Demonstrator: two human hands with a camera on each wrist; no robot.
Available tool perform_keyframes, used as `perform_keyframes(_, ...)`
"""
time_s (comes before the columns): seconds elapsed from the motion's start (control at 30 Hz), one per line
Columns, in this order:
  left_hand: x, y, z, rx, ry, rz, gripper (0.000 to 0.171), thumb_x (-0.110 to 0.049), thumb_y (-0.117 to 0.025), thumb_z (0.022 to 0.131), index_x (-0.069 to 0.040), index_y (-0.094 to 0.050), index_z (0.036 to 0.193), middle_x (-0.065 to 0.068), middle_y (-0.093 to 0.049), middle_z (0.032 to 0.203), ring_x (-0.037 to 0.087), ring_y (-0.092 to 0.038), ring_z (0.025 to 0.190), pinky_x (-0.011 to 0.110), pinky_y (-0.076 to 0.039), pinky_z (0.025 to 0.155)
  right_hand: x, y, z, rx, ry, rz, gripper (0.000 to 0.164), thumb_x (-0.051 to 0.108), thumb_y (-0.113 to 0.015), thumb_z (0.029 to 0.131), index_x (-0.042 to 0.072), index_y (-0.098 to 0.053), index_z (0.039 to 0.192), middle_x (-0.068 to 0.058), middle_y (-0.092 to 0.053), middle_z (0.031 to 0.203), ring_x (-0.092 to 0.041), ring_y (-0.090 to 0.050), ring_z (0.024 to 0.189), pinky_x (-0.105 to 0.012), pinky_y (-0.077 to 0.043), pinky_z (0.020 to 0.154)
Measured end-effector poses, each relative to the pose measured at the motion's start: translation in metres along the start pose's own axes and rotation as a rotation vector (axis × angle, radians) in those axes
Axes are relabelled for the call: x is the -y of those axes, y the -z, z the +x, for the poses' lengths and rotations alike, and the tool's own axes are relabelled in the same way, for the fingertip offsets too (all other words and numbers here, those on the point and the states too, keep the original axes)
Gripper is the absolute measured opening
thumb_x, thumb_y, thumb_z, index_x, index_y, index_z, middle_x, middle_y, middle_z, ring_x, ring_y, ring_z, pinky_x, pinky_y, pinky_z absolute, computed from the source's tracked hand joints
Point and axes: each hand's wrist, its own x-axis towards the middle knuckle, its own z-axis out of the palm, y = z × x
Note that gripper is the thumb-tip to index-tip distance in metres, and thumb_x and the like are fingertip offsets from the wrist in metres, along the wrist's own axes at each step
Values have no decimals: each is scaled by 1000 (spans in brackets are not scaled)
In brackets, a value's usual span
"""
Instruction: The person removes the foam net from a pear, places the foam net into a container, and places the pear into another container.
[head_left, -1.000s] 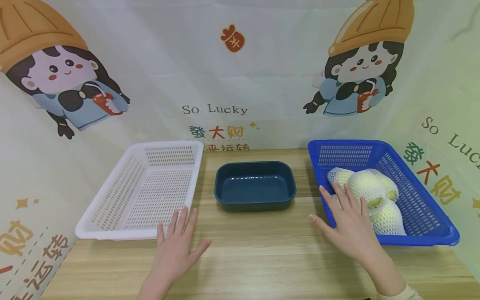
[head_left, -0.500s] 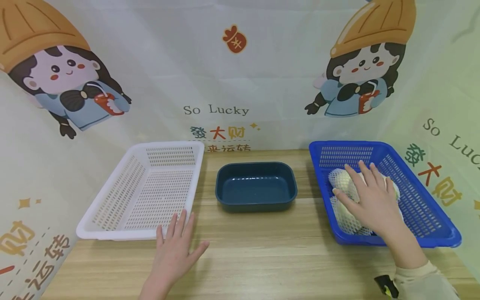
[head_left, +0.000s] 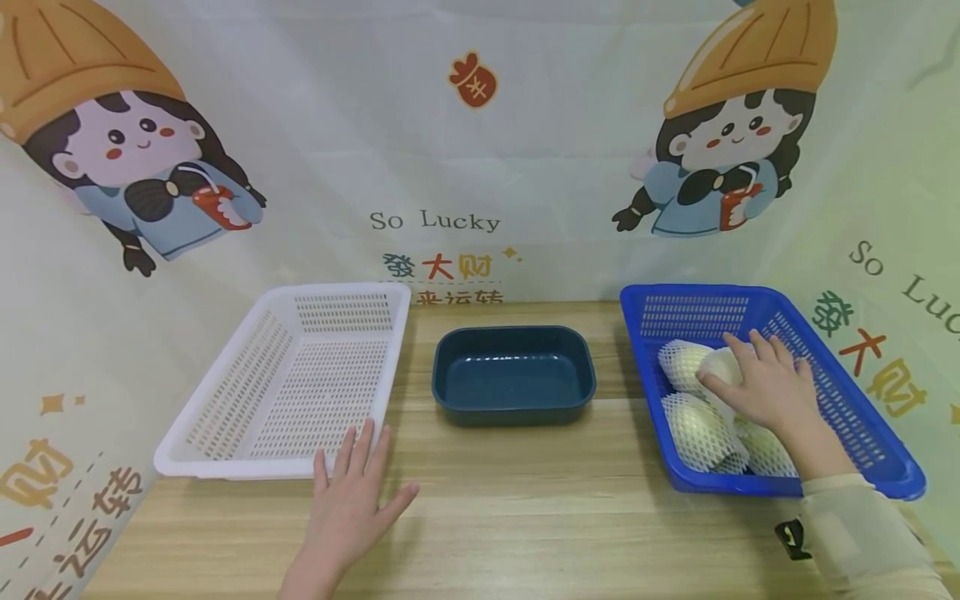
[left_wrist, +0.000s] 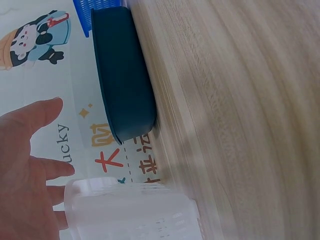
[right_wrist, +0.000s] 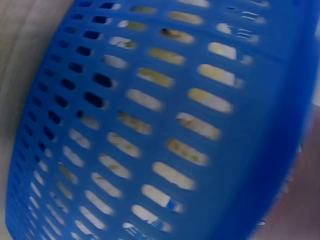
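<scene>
Several pale yellow-green round fruits [head_left: 693, 425] in white foam net sleeves lie in the blue basket [head_left: 877, 454] at the right. My right hand [head_left: 772, 387] reaches over them, fingers spread across the top of one netted fruit [head_left: 722, 365], thumb at its left side. The palm hides most of that fruit. In the right wrist view the slotted wall of the basket [right_wrist: 240, 130] fills the picture, with part of the hand [right_wrist: 292, 200] at the right edge. My left hand [head_left: 351, 496], fingers straight and spread, lies at the near right corner of the white basket [head_left: 225, 471].
Between the baskets, a dark teal rectangular dish [head_left: 513, 412] stands on the wooden table [head_left: 517, 517]. The white basket holds nothing. A printed cloth [head_left: 555, 125] hangs behind and along the sides.
My right hand has moved right and inward over the fruits, from the basket's left rim, then lower onto one of them. The left hand has stayed nearly still.
</scene>
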Motion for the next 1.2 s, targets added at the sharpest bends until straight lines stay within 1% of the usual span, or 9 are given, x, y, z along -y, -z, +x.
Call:
perform_keyframes(0.17, -1, 0, 0, 8, 4, -3, 75, -46, -57, 79, -3, -33, 135, 18, -22, 140, 36, -13, 128, 60, -1, 96, -6, -7, 2, 75, -18, 5, 88, 61, -44, 79, -6, -25, 133, -38, -17, 131, -56, -10, 117, -71, -10, 85)
perform_keyframes(0.3, -1, 0, 0, 12, 7, -8, 75, -45, -58, 79, -2, -33, 134, 19, -22, 140, 36, -12, 128, 61, -1, 96, -9, -10, 2, 114, -16, 24, 91, 61, -47, 78, -6, -22, 134, -39, -15, 131, -57, -12, 115, -73, -17, 80)
perform_keyframes(0.5, -1, 1, 0, 3, 5, -4, 75, -46, -58, 79, -2, -34, 134, 19, -22, 140, 35, -12, 128, 60, -1, 97, -11, -13, 3, 99, 12, 57, 89, 49, -58, 78, -8, -20, 134, -40, -13, 130, -61, -17, 109, -71, -24, 77)
perform_keyframes(0.6, -1, 1, 0, 2, 6, -3, 74, -46, -58, 79, -2, -34, 134, 19, -22, 140, 35, -12, 128, 60, -1, 97, -12, -14, 3, 87, 25, 75, 88, 42, -62, 77, -9, -19, 134, -41, -12, 129, -62, -19, 107, -70, -26, 78)
perform_keyframes(0.7, -1, 1, 0, 3, 8, -5, 74, -46, -58, 79, -2, -34, 134, 19, -23, 140, 35, -12, 128, 60, -1, 97, -12, -16, 3, 81, 18, 89, 86, 35, -65, 76, -8, -19, 134, -40, -12, 129, -62, -20, 106, -69, -26, 78)
perform_keyframes(0.9, -1, 0, 0, 6, 10, -2, 74, -46, -58, 79, -2, -34, 134, 19, -22, 140, 36, -12, 128, 59, 0, 97, -9, -18, 3, 59, 4, 96, 80, 23, -68, 74, -10, -23, 131, -38, -16, 129, -60, -21, 107, -69, -25, 80)
perform_keyframes(1.2, 0, 1, 0, 18, 14, 4, 74, -47, -57, 79, -3, -34, 134, 18, -21, 141, 36, -11, 128, 60, 0, 97, -10, -19, 4, 19, 19, 95, 76, 20, -68, 73, -9, -27, 130, -38, -21, 127, -58, -23, 107, -69, -25, 80)
